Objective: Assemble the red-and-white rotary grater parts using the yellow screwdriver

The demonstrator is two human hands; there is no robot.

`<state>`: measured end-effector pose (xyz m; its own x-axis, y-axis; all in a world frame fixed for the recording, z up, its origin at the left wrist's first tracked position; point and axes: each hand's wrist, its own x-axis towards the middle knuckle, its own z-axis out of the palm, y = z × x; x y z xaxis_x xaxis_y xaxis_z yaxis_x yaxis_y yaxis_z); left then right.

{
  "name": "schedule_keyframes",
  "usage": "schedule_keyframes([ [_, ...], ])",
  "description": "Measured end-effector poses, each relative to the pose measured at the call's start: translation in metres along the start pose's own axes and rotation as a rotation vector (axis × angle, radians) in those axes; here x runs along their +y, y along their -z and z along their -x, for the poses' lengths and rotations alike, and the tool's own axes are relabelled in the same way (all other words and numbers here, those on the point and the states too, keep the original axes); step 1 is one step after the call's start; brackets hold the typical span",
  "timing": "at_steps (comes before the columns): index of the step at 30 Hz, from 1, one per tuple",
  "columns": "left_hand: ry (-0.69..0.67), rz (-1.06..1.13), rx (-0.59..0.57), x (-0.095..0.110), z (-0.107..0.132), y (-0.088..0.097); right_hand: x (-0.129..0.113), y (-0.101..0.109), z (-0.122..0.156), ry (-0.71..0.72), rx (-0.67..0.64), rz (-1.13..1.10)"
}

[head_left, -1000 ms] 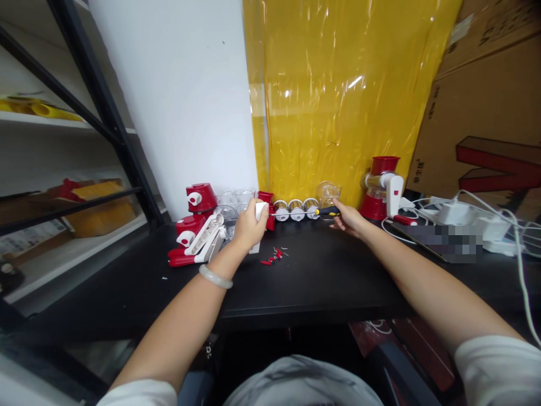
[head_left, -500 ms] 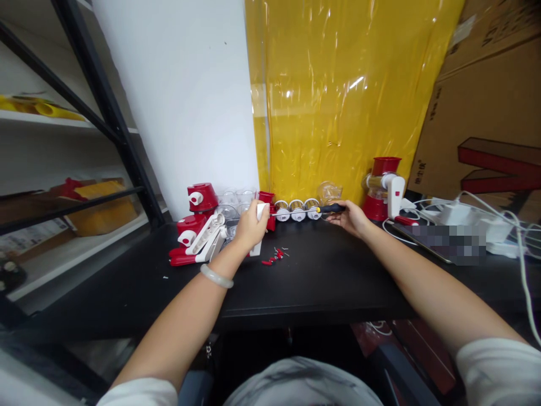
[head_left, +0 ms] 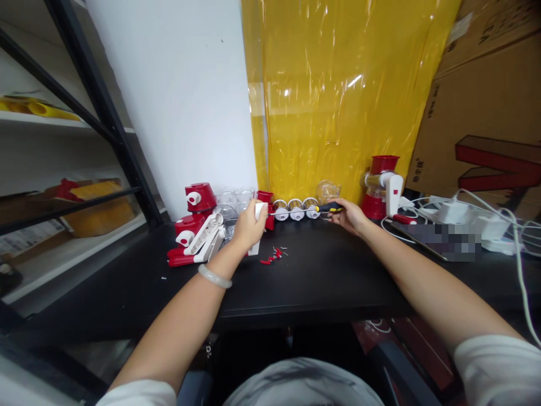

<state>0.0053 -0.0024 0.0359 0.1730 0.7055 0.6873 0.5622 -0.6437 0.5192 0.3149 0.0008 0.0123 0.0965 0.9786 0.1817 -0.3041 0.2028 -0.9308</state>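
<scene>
My left hand [head_left: 249, 224] is closed around a white plastic part [head_left: 258, 210], much of it hidden by the fingers; a white end shows below the palm. My right hand [head_left: 347, 215] grips the black and yellow handle of a screwdriver [head_left: 323, 208]. The screwdriver lies level, its thin metal shaft reaching left to the white part; the contact at the tip is too small to make out. On the table below, near my left hand, lie several small red pieces and screws [head_left: 276, 255].
Red and white grater parts with white crank handles [head_left: 203, 237] stand at left, beside clear plastic cups [head_left: 236, 198]. Several metal drums [head_left: 296, 210] line the back. At right are an assembled red grater [head_left: 382, 189], a tablet [head_left: 435, 239] and tangled white cables with adapters [head_left: 490, 220] on the black table [head_left: 329, 282].
The screwdriver's handle has turned in my right hand, showing more yellow. Both hands keep nearly the same places; the whole view has shifted slightly.
</scene>
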Motion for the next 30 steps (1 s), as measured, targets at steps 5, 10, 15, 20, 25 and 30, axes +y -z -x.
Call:
schedule_keyframes([
  [5,-0.015,-0.031,0.008,0.0008,-0.0001,0.0006,0.0021,-0.0013,0.0010,0.041,0.014,0.057],
  [10,-0.015,-0.036,-0.004,0.0004,-0.0001,-0.0002,0.0033,-0.0009,-0.0006,0.084,0.045,0.084],
  [15,-0.007,-0.032,0.004,0.0007,-0.0001,-0.0001,0.0035,0.0004,-0.0035,0.014,0.039,0.089],
  [20,0.001,-0.036,-0.007,0.0006,-0.0002,-0.0005,-0.0018,0.0003,-0.0005,-0.027,0.016,0.003],
  [25,0.007,0.003,-0.020,-0.0006,-0.0003,-0.0014,-0.0029,0.0010,0.0006,-0.003,0.001,-0.002],
  [30,0.031,0.006,-0.016,-0.0013,-0.0003,-0.0012,-0.0008,0.0023,-0.0001,0.010,-0.012,-0.018],
])
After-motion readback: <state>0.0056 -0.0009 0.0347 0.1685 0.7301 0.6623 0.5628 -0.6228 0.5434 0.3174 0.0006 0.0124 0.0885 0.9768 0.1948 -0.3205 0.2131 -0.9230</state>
